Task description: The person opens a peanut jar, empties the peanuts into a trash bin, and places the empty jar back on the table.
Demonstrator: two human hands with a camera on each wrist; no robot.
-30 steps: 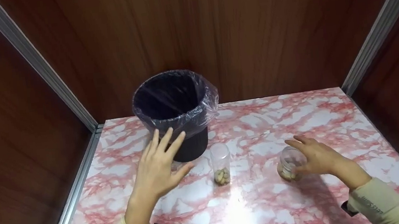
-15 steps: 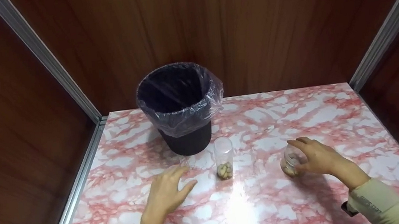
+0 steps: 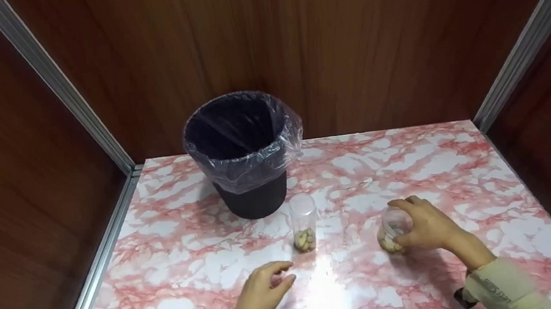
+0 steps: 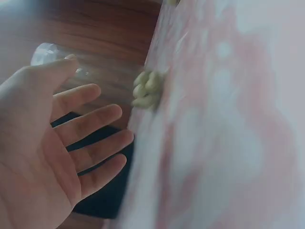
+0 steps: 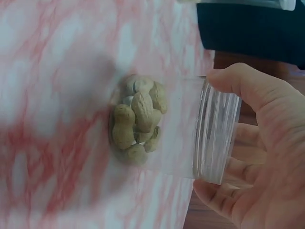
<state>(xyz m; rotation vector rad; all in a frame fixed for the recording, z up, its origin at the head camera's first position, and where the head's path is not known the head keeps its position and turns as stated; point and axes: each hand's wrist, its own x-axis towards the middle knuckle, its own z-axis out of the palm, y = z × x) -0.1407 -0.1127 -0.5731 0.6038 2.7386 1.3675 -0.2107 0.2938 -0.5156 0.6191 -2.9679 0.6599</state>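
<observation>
My right hand [image 3: 429, 225] grips a clear plastic jar [image 3: 386, 229] by its ridged top, with the thumb on one side and fingers round the other. In the right wrist view, unshelled peanuts [image 5: 143, 112] lie at the jar's bottom, which is on or very near the table. My left hand [image 3: 260, 293] is over the table with fingers spread and loosely bent, holding nothing. Just beyond its fingertips stands a taller clear plastic jar [image 3: 303, 218], upright, with several pale nuts [image 4: 147, 89] at the bottom. The left hand is apart from this jar.
A black bin [image 3: 255, 201] lined with a translucent plastic bag [image 3: 251, 172] stands behind the taller jar. The table [image 3: 170, 275] has a red-and-white marbled top. Dark wooden panels [image 3: 263, 47] with metal edge strips enclose it at the back and both sides.
My left hand has come down and back from in front of the bin, then right toward the taller jar. My right hand and its jar have shifted slightly left.
</observation>
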